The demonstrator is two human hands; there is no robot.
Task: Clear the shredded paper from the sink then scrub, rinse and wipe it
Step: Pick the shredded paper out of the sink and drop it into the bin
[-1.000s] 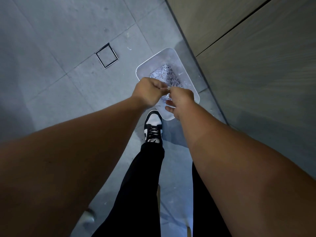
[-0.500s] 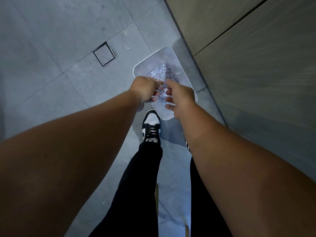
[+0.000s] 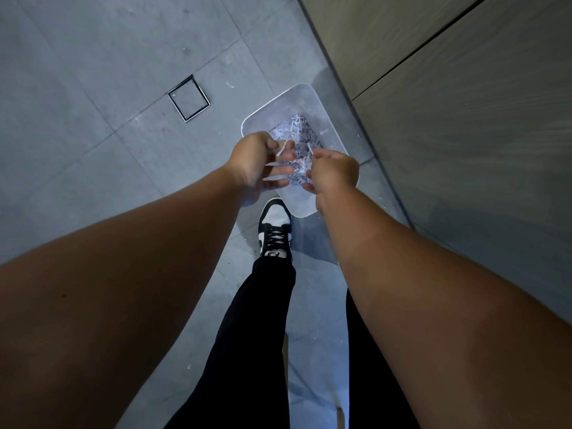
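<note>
- Two bare forearms reach forward from 7 and 5 o'clock, over black trouser legs [image 3: 253,335] and a black-and-white shoe [image 3: 275,227] on the grey tiled floor [image 3: 93,72].
- The left hand [image 3: 257,164] is turned palm inward toward 3 o'clock. Its fingers [image 3: 283,171] are spread apart and only slightly bent, with loose white strips lying across and between them.
- The right hand [image 3: 335,171] faces it with its back to the camera, fingers [image 3: 309,187] bent down and in. One strip stands at its topmost fingertip; whether it is pinched or merely stuck there cannot be told.
- The hands are close but apart, and thin strips show in the gap between them.
- The shredded paper [image 3: 297,131] lies below the fingers and toward 12 o'clock, a heap of thin white strips flecked with red and dark print, inside a translucent white bin [image 3: 301,88].
- The bin stands on the floor at 12 o'clock from the shoe, beside a wood-grain cabinet [image 3: 464,103] at 3 o'clock.
- A square floor drain [image 3: 188,98] sits at 10 o'clock from the bin.
</note>
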